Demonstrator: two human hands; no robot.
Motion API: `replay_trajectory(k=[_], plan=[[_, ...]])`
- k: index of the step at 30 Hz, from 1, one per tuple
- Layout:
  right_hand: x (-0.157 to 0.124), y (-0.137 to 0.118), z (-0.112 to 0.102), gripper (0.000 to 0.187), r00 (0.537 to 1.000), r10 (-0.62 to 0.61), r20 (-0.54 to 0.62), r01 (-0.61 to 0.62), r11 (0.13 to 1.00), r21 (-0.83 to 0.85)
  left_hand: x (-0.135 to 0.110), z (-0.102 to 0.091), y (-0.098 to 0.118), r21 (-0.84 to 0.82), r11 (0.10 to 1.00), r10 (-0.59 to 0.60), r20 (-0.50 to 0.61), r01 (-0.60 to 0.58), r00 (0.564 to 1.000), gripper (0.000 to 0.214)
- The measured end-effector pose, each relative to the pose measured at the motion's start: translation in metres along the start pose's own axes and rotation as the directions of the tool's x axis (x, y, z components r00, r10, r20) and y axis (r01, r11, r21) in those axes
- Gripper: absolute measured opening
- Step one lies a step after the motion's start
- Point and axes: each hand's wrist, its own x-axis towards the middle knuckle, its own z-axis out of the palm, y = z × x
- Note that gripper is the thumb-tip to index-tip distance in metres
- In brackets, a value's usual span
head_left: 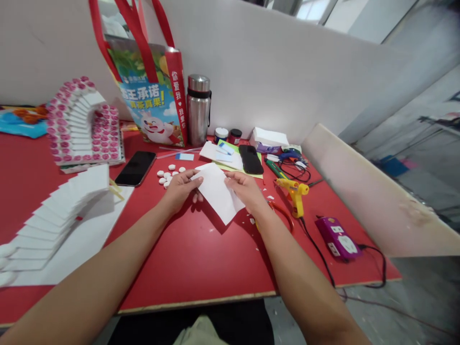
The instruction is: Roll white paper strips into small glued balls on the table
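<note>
Both my hands hold one white sheet of paper [218,192] a little above the red table [194,258]. My left hand [181,187] pinches its upper left corner, thumb on top. My right hand [244,189] grips its right edge with the fingers curled round it. Several small white round discs [168,175] lie on the table just left of my left hand. A yellow glue gun [295,192] stands to the right of my right hand, and red-handled scissors [282,213] lie partly hidden under my right wrist.
Two black phones [135,167] [250,159] lie on the table. A fanned white paper model [53,215] and a pink-dotted one [84,124] stand at the left. A printed bag [153,103], steel flask [198,110], small jars, tissue pack and purple power strip [338,238] sit around.
</note>
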Motion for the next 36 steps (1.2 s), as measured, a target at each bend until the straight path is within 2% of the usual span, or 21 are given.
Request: replay_trajectory(k=[2, 6, 9, 13, 20, 24, 27, 30, 36], plan=[[-0.001, -0.003, 0.002, 0.038, 1.0, 0.013, -0.009, -0.012, 0.999, 0.035, -0.001, -0.001, 0.001, -0.014, 1.0, 0.006, -0.009, -0.006, 1.0, 0.04], [-0.01, -0.01, 0.01, 0.04, 0.994, 0.053, 0.092, -0.066, 0.987, 0.148, -0.004, 0.0, 0.003, -0.017, 1.0, -0.002, 0.03, 0.003, 1.0, 0.042], [-0.013, -0.012, 0.01, 0.038, 0.992, 0.03, 0.122, -0.049, 0.987, 0.154, -0.005, 0.0, 0.003, -0.023, 1.0, -0.012, 0.054, 0.013, 0.998, 0.044], [-0.013, -0.013, 0.002, 0.035, 0.992, 0.023, 0.126, -0.042, 0.988, 0.148, -0.002, -0.003, 0.003, -0.019, 1.0, -0.007, 0.033, 0.008, 0.999, 0.043], [-0.015, -0.016, 0.003, 0.046, 0.982, 0.039, 0.187, -0.078, 0.975, 0.209, -0.003, -0.004, 0.004, -0.035, 0.999, 0.001, 0.022, 0.0, 1.0, 0.037], [-0.015, -0.014, 0.003, 0.046, 0.985, 0.051, 0.166, -0.093, 0.961, 0.259, -0.004, -0.004, 0.005, -0.08, 0.997, 0.017, 0.015, -0.015, 1.0, 0.031], [-0.012, -0.012, 0.003, 0.041, 0.989, 0.112, 0.092, -0.135, 0.945, 0.297, -0.004, -0.004, 0.005, -0.111, 0.994, 0.018, 0.006, -0.017, 1.0, 0.026], [-0.011, -0.012, 0.006, 0.032, 0.993, 0.116, 0.025, -0.118, 0.943, 0.311, -0.006, -0.003, 0.008, -0.131, 0.991, 0.008, 0.002, -0.007, 1.0, 0.023], [-0.018, -0.016, 0.008, 0.022, 0.999, 0.028, 0.026, -0.031, 0.985, 0.168, -0.007, -0.001, 0.012, -0.144, 0.99, -0.005, -0.013, 0.003, 1.0, 0.027]])
